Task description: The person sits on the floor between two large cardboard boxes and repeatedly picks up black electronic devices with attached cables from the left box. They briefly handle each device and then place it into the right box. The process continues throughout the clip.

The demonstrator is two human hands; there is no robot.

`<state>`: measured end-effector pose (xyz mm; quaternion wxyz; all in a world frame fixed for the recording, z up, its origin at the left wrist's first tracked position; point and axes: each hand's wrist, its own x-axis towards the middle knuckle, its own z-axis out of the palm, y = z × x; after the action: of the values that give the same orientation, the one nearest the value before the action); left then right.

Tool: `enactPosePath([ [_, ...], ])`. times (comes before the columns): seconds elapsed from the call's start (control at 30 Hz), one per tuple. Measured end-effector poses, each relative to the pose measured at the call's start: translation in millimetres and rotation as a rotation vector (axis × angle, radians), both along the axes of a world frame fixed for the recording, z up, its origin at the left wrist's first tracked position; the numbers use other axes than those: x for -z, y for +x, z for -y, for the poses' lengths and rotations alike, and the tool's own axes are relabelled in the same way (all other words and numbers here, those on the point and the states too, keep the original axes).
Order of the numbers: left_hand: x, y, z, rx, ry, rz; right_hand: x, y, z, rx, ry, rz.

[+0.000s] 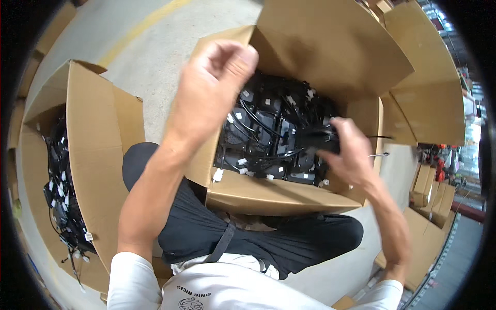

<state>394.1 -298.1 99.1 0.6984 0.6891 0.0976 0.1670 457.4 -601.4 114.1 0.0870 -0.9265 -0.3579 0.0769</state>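
Pale concrete floor (150, 62) spreads under everything, crossed by a yellow line (139, 32) toward eleven o'clock. An open cardboard carton (279, 200) takes up the middle, its tall flaps raised between twelve and two o'clock. A second carton (93, 155) stands at nine o'clock, holding dark cabled parts (61, 186). The person's dark-trousered legs (206, 235) lie toward six o'clock. The left hand (219, 67), near half past eleven, is raised with fingers curled; motion blur leaves it unclear whether it holds anything. The right hand (351, 150), at three o'clock, grips a blurred black cabled unit (318, 139) over the middle carton's contents. Flat black units (267, 121) fill that carton beneath, strewn with cables and small white connectors (218, 175).
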Motion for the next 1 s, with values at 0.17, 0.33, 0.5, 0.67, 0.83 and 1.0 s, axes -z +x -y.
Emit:
enactPosePath([
  [0.17,-0.5,-1.6,-4.2,0.082,-0.087,0.113,211.2,-35.4,9.0,0.772,0.368,-1.185],
  [0.33,3.9,-46.8,-29.4,-0.148,-0.076,0.053,232.5,-47.1,-31.0,0.343,0.048,-1.041],
  [0.5,-41.3,-201.0,1.3,0.020,0.033,-0.039,266.2,-45.4,3.1,0.012,-0.073,-0.620],
  [0.67,-81.2,-350.5,-106.7,-0.732,0.531,-0.456,203.0,-31.0,-27.5,0.094,-0.091,-0.392],
  [0.83,22.6,-479.2,-250.5,-0.190,0.854,-0.837,152.3,-44.8,-54.2,-0.016,0.088,-0.472],
  [1.0,65.3,-496.0,-239.2,0.075,0.954,-1.078,102.4,-82.3,-50.7,-0.026,0.287,-0.569],
])
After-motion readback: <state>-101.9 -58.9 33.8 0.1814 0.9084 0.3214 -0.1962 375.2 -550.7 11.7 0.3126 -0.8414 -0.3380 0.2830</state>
